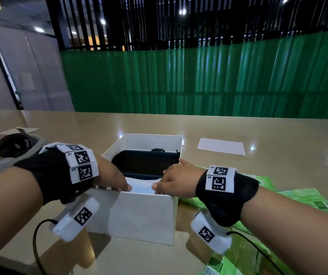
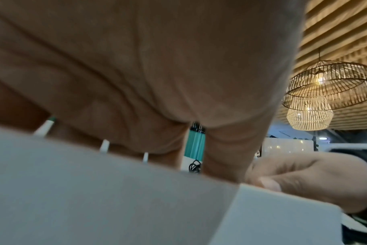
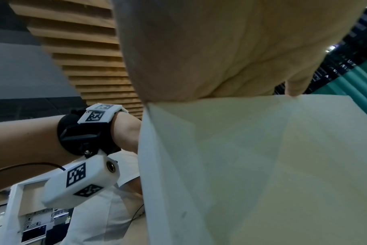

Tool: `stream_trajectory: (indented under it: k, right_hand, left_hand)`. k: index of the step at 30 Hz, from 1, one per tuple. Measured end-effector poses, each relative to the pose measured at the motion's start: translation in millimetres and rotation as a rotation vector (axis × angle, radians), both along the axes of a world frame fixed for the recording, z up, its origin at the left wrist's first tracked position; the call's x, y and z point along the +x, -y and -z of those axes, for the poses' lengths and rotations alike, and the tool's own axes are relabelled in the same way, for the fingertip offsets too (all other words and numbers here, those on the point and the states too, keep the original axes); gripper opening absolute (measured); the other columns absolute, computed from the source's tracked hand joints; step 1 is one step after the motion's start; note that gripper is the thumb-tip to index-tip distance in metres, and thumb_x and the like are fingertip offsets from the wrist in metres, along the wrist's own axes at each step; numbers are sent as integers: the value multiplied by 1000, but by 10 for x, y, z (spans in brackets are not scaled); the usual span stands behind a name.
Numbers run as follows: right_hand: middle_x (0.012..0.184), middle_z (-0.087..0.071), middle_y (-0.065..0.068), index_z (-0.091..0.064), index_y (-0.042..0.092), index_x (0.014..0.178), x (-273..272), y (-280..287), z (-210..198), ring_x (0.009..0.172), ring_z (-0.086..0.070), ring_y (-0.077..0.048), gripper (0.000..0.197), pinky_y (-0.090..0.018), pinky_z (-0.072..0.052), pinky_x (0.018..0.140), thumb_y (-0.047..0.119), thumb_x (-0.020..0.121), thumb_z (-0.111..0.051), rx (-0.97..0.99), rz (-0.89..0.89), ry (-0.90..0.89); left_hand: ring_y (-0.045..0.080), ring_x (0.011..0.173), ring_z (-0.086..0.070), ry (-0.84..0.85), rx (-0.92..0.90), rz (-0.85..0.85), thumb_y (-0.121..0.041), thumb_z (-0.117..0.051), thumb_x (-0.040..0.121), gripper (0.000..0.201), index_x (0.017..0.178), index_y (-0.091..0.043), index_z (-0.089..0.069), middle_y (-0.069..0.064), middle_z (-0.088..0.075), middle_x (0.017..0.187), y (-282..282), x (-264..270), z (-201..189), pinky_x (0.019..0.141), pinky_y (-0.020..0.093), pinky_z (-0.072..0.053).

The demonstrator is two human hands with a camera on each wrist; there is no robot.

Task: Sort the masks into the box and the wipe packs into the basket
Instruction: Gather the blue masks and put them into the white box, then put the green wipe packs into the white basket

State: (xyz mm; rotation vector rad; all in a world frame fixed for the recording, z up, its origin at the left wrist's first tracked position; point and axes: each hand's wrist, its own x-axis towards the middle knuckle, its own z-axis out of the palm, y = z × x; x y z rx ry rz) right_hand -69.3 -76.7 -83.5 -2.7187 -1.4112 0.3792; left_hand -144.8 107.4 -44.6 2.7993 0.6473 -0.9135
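A white box (image 1: 139, 215) stands open in the middle of the table, with a dark flat item (image 1: 145, 161) in its far half. A pale mask (image 1: 142, 185) lies just inside the near wall. My left hand (image 1: 119, 181) reaches in from the left, thumb on the mask's left end. My right hand (image 1: 169, 181) pinches the right end with curled fingers. The box wall (image 2: 94, 199) hides the left fingertips in the left wrist view. Green wipe packs (image 1: 307, 201) lie on the table under my right arm. The grey basket (image 1: 4, 161) sits at the far left.
More green wipe packs (image 1: 238, 261) lie at the near right edge. A white sheet of paper (image 1: 221, 146) lies beyond the box on the right. Dark items fill the basket. A green curtain hangs behind the table's far edge.
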Motion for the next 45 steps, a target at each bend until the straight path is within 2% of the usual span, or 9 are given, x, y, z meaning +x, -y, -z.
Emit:
stream_trajectory:
  k: [4, 7, 13, 19, 26, 32, 37, 40, 45]
  right_hand:
    - [131, -55, 10, -67, 32, 111, 22, 64, 53, 136, -32, -8, 38, -39, -6, 120, 51, 95, -38, 211, -24, -82]
    - [122, -56, 15, -66, 29, 112, 27, 261, -11, 119, -47, -4, 25, -20, -31, 103, 38, 94, -51, 500, 9, -164]
    - [118, -59, 22, -66, 43, 91, 224, 1031, -155, 116, -51, 0, 10, -25, -34, 104, 37, 89, -58, 740, 243, -142]
    - [101, -62, 22, -67, 33, 90, 323, 2044, -224, 107, -55, -8, 12, -26, -36, 92, 28, 92, -56, 817, 537, -37]
    - [109, -62, 7, -65, 35, 85, 266, 3181, -141, 105, -53, -13, 8, -27, -32, 88, 42, 85, -62, 669, 846, 171]
    - [127, -57, 0, -57, 38, 93, 232, 3699, 121, 118, -50, -19, 18, -30, -34, 95, 33, 82, -70, 342, 991, 119]
    - [140, -39, 4, -36, 28, 139, 256, 3921, 305, 129, -42, -21, 87, -34, -33, 106, 54, 66, -74, 149, 1089, 77]
    - [138, -33, -12, -35, 16, 139, 268, 4007, 364, 119, -48, -31, 80, -36, -37, 101, 26, 72, -79, 298, 1195, 189]
    - [133, -47, -12, -39, 12, 136, 306, 4062, 394, 117, -51, -28, 50, -33, -39, 95, 23, 91, -58, 137, 1249, 180]
  left_hand:
    - [19, 101, -60, 142, -193, -11, -38, -43, 98, 39, 134, -22, -46, -2, -61, 113, 173, -38, -204, 91, 32, -49]
    - [13, 99, -63, 358, -273, 82, -35, -46, 97, 32, 128, -29, -52, -8, -65, 102, 326, -42, -415, 81, 25, -48]
    - [12, 98, -63, 544, -393, 255, -31, -48, 96, 20, 115, -31, -55, -6, -65, 102, 842, 76, -629, 92, 31, -48]
    - [8, 82, -60, 625, -671, 410, -23, -48, 97, 13, 104, -28, -58, -9, -63, 90, 1530, 361, -568, 76, 23, -45]
    - [10, 93, -62, 653, -582, 477, -37, -55, 91, 17, 105, -30, -62, -11, -64, 97, 2215, 842, -61, 76, 22, -46]
    - [18, 117, -52, 317, -303, 480, -49, -52, 90, 48, 132, -26, -47, -1, -52, 134, 2344, 1130, 571, 91, 25, -40]
    - [17, 122, -49, 205, -290, 521, -48, -65, 83, 62, 136, -25, -44, -3, -47, 138, 2481, 1094, 802, 99, 27, -41]
    - [18, 129, -44, 196, -264, 581, -42, -73, 78, 78, 144, -26, -34, -3, -37, 147, 2519, 1091, 877, 97, 27, -41]
    - [23, 134, -38, 112, -179, 614, -35, -80, 71, 98, 149, -34, -19, -5, -25, 154, 2543, 1138, 906, 101, 37, -44]
